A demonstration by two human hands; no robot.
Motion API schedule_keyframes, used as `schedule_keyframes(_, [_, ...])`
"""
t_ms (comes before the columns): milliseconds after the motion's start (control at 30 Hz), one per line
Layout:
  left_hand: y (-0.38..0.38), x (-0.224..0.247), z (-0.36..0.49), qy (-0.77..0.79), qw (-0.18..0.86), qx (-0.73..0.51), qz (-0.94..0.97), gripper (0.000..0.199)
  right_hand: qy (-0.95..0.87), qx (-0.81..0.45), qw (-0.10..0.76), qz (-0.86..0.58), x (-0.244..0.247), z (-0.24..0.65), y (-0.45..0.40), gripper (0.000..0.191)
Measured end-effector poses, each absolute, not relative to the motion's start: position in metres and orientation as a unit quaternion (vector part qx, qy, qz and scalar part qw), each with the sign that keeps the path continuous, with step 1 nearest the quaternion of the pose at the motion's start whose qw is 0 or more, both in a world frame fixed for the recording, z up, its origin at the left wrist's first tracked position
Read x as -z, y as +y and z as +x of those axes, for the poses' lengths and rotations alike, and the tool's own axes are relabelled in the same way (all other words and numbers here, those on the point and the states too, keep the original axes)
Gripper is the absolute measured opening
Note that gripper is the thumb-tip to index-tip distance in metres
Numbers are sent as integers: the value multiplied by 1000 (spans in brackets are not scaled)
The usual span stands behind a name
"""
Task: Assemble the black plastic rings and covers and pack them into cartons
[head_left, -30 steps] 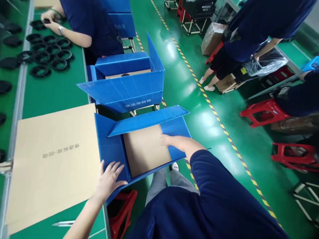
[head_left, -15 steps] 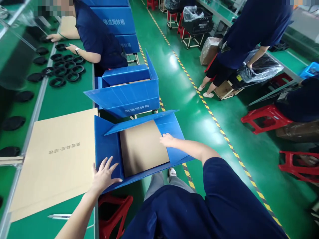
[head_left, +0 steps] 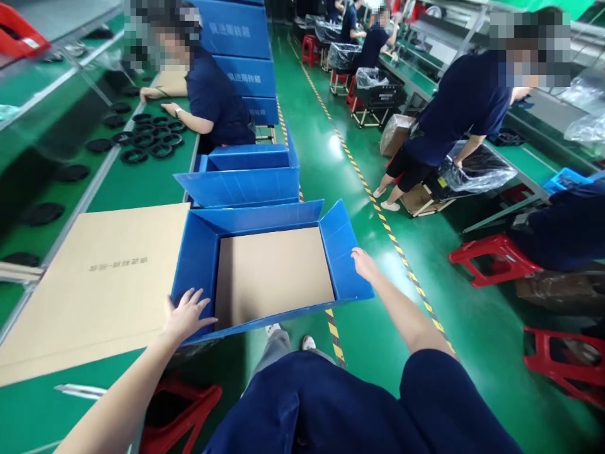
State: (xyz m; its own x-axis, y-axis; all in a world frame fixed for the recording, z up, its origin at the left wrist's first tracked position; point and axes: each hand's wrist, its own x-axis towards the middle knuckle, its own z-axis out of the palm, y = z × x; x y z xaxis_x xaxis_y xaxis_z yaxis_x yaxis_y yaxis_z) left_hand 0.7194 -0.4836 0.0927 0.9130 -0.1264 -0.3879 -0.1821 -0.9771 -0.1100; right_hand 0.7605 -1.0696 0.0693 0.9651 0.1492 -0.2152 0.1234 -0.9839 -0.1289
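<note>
A blue corrugated plastic box (head_left: pixel 198 249) stands in front of me with its flaps folded outward. Inside it lies a flat brown cardboard sheet (head_left: pixel 278 268). My left hand (head_left: pixel 186 314) rests on the left flap near the front corner, fingers spread. At the other end, my right hand (head_left: pixel 365 265) has its fingers closed at the outer edge of the right flap (head_left: pixel 341 249). The thumb's exact contact with that flap is hard to make out. A large tan cardboard sheet (head_left: pixel 118 277) with printed characters lies on the bench left of the box.
Behind stands another open blue box (head_left: pixel 241 186). A co-worker (head_left: pixel 217 94) sits at the green bench beside several black rings (head_left: pixel 151 135). A pen (head_left: pixel 80 391) and a red stool (head_left: pixel 179 410) are near my left arm. Across the aisle, another person (head_left: pixel 454 107) stands near red stools (head_left: pixel 491 258).
My right hand has moved from the cardboard sheet's right edge outward to the right flap. The far flap stands further back, uncovering more of the sheet. The view has tilted up.
</note>
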Motion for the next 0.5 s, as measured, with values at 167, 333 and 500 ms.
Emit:
schedule_keyframes(167, [-520,-100,706,11,-52,-157,-986,34,-108,-49,108,-987,-57,756,-1007,34])
schedule_keyframes(333, [-547,-85,660,-69,-140,-158,-975,29,-119,-1,205,-971,-58,712,-945,41])
schedule_keyframes(500, [-557,-68,584,-176,-248,-208,-930,22,-198,-260,258,-909,-30,603,-906,54])
